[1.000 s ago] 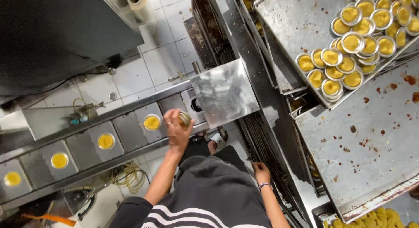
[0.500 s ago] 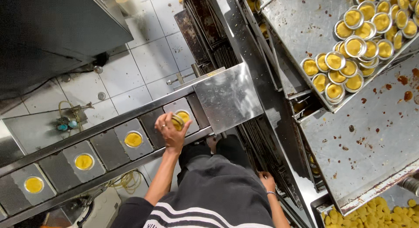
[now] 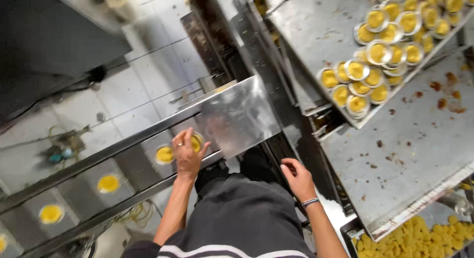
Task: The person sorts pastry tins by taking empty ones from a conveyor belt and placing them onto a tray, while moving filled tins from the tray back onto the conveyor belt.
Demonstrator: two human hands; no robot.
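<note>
Left hand (image 3: 186, 157) closed round a yellow-filled cup (image 3: 197, 142) over a slot of the conveyor (image 3: 74, 189), just beside the steel cover (image 3: 237, 117), another filled cup (image 3: 165, 154) touching its thumb side, right hand (image 3: 297, 179) loosely open and empty, well right of the conveyor, near the tray rack (image 3: 395, 154)

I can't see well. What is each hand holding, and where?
Left hand covers a small round yellow-filled cup from above; right hand holds nothing.

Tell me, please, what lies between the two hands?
In the head view, the steel cover plate lies between the left hand and right hand, its lower corner there.
</note>
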